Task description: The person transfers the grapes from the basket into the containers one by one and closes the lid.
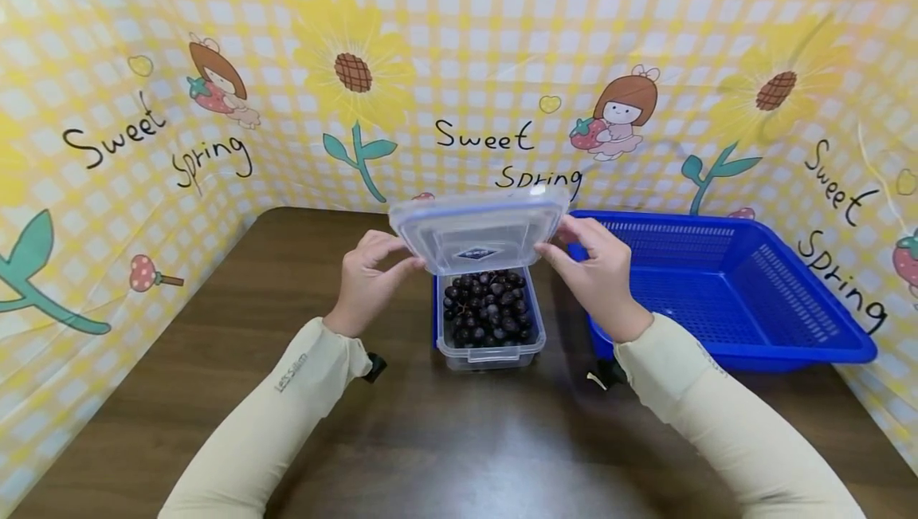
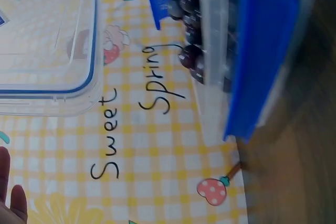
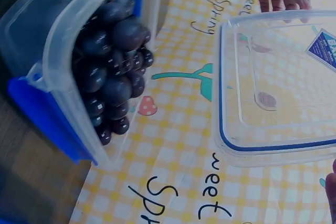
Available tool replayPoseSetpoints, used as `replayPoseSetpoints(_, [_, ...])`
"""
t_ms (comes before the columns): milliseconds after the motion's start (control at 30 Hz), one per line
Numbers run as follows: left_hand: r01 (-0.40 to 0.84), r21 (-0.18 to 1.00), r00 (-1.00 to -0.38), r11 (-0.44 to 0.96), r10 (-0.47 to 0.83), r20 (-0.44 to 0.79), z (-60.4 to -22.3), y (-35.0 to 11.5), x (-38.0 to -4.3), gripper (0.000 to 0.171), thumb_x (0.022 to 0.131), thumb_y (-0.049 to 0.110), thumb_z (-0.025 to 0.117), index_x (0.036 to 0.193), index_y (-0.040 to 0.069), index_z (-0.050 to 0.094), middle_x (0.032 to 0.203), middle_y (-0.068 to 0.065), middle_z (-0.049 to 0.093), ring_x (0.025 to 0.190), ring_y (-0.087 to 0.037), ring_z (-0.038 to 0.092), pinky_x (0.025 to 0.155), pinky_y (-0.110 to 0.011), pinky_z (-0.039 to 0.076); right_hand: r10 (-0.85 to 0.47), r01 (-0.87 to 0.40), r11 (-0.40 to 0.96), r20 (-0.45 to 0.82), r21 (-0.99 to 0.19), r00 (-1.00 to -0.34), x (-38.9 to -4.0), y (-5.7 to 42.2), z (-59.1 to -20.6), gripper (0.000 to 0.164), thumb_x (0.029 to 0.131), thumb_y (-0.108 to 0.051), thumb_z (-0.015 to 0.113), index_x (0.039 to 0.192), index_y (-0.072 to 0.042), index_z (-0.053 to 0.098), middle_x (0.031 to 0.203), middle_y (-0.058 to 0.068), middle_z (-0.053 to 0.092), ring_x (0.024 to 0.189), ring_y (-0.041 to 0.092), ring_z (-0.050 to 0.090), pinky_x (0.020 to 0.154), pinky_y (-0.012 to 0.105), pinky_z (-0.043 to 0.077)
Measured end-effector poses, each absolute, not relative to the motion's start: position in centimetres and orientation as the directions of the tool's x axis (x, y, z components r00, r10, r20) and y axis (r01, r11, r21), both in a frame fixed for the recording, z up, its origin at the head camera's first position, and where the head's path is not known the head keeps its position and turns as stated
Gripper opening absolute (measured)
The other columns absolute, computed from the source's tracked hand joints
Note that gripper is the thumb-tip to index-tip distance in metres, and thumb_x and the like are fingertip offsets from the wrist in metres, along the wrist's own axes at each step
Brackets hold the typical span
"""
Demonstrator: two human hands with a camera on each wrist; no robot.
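A clear plastic lid (image 1: 476,232) with a blue seal is held tilted above the back of a clear food container (image 1: 495,361). My left hand (image 1: 369,280) pinches the lid's left edge between thumb and fingers. On the opposite edge, my right hand (image 1: 598,272) grips the lid the same way. Dark grapes (image 1: 491,308) fill the container, which sits upright on the table. A blue strip (image 2: 262,61) runs along the container's side in the left wrist view. Both wrist views show the lid apart from the container's rim, with only parts of the hands visible.
At the right stands a blue plastic basket (image 1: 717,355) with slotted walls, close beside my right hand. The brown wooden table (image 1: 344,423) extends around the container. A yellow checked cloth (image 1: 445,49) with printed flowers and words encloses the back and sides.
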State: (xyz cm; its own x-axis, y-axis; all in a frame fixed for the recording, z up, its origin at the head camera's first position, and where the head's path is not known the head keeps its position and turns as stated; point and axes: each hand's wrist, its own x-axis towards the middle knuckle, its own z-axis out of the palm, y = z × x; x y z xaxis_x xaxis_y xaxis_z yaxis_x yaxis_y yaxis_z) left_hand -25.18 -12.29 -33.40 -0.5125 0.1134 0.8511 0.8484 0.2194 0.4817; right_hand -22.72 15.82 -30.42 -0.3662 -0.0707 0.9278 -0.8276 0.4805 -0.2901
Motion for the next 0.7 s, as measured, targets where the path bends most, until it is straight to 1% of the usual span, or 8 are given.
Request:
replayPoseSetpoints(33, [0.839, 0.504, -0.53, 0.204, 0.099, 0.842, -33.2, -12.2, -25.1, 0.053, 0.08, 0.043, 0.07, 0.087, -0.01, 0.071, 0.082, -0.007, 0.07, 0.085, -0.012, 0.055, 0.079, -0.019, 0.043, -0.049, -0.819, 0.471, 0.918, -0.327, -0.395, -22.8, 15.8, -30.3, 0.056, 0.083, -0.043, 0.066, 0.098, 0.011, 0.068, 0.083, 0.02, 0.067, 0.074, 0.03, 0.063, 0.074, 0.017, 0.047])
replayPoseSetpoints(67, [0.827, 0.528, -0.55, 0.192, 0.086, 0.831, -33.0, -12.0, -25.1, 0.055, 0.08, 0.043, 0.07, 0.089, -0.01, 0.071, 0.083, -0.004, 0.069, 0.084, -0.011, 0.055, 0.078, -0.019, 0.044, -0.029, -0.81, 0.46, 0.905, -0.364, -0.423, -22.8, 15.7, -30.2, 0.058, 0.082, -0.042, 0.067, 0.102, 0.012, 0.067, 0.084, 0.021, 0.067, 0.075, 0.029, 0.064, 0.077, 0.017, 0.048])
replayPoseSetpoints(133, [0.8, 0.572, -0.59, 0.18, 0.065, 0.805, -32.7, -11.7, -25.0, 0.045, 0.082, 0.032, 0.073, 0.092, -0.012, 0.07, 0.084, -0.004, 0.068, 0.083, -0.013, 0.055, 0.077, -0.018, 0.044, 0.011, -0.78, 0.444, 0.873, -0.442, -0.488, -22.8, 15.6, -30.0, 0.052, 0.081, -0.032, 0.072, 0.107, 0.013, 0.065, 0.085, 0.022, 0.066, 0.076, 0.022, 0.064, 0.077, 0.014, 0.047])
replayPoseSetpoints(267, [0.726, 0.648, -0.672, 0.23, 0.038, 0.74, -32.1, -11.3, -24.9, 0.019, 0.081, 0.003, 0.075, 0.093, -0.012, 0.07, 0.08, -0.014, 0.065, 0.077, -0.008, 0.053, 0.068, -0.017, 0.043, 0.092, -0.667, 0.407, 0.754, -0.624, -0.65, -22.9, 15.4, -29.7, 0.041, 0.079, -0.007, 0.076, 0.114, 0.01, 0.064, 0.082, 0.021, 0.065, 0.072, 0.004, 0.058, 0.069, 0.013, 0.046])
replayPoseSetpoints(333, [0.672, 0.696, -0.725, 0.255, 0.034, 0.688, -31.9, -11.1, -24.9, 0.013, 0.081, -0.003, 0.073, 0.092, -0.012, 0.07, 0.076, -0.018, 0.064, 0.072, -0.007, 0.052, 0.062, -0.017, 0.042, 0.126, -0.577, 0.374, 0.656, -0.727, -0.744, -23.1, 15.3, -29.6, 0.041, 0.08, -0.002, 0.076, 0.118, 0.008, 0.064, 0.08, 0.016, 0.066, 0.068, 0.0, 0.055, 0.065, 0.014, 0.047])
replayPoseSetpoints(500, [0.455, 0.84, -0.884, 0.295, 0.038, 0.465, -31.7, -10.7, -25.0, 0.02, 0.088, 0.011, 0.069, 0.09, -0.009, 0.072, 0.066, -0.012, 0.065, 0.059, -0.005, 0.052, 0.053, -0.018, 0.041, 0.166, -0.284, 0.226, 0.324, -0.932, -0.931, -24.0, 15.2, -29.7, 0.041, 0.087, -0.012, 0.072, 0.123, 0.004, 0.063, 0.074, 0.001, 0.063, 0.062, 0.002, 0.057, 0.06, 0.019, 0.052])
replayPoseSetpoints(600, [0.319, 0.881, -0.945, 0.35, 0.051, 0.322, -31.7, -10.6, -25.2, 0.028, 0.09, 0.019, 0.068, 0.088, -0.008, 0.072, 0.059, -0.005, 0.063, 0.055, -0.006, 0.052, 0.05, -0.02, 0.039, 0.166, -0.103, 0.163, 0.131, -0.981, -0.977, -24.6, 15.2, -30.1, 0.042, 0.088, -0.017, 0.071, 0.124, 0.003, 0.062, 0.077, -0.004, 0.064, 0.06, 0.005, 0.058, 0.059, 0.021, 0.052])
replayPoseSetpoints(700, [0.208, 0.904, -0.978, 0.373, 0.058, 0.202, -31.7, -10.6, -25.4, 0.032, 0.091, 0.022, 0.067, 0.085, -0.009, 0.072, 0.053, 0.001, 0.058, 0.053, -0.007, 0.052, 0.049, -0.022, 0.038, 0.157, 0.006, 0.121, 0.013, -0.993, -0.987, -24.9, 15.3, -30.5, 0.041, 0.09, -0.018, 0.069, 0.124, 0.003, 0.062, 0.076, -0.007, 0.064, 0.057, 0.006, 0.055, 0.056, 0.02, 0.048])
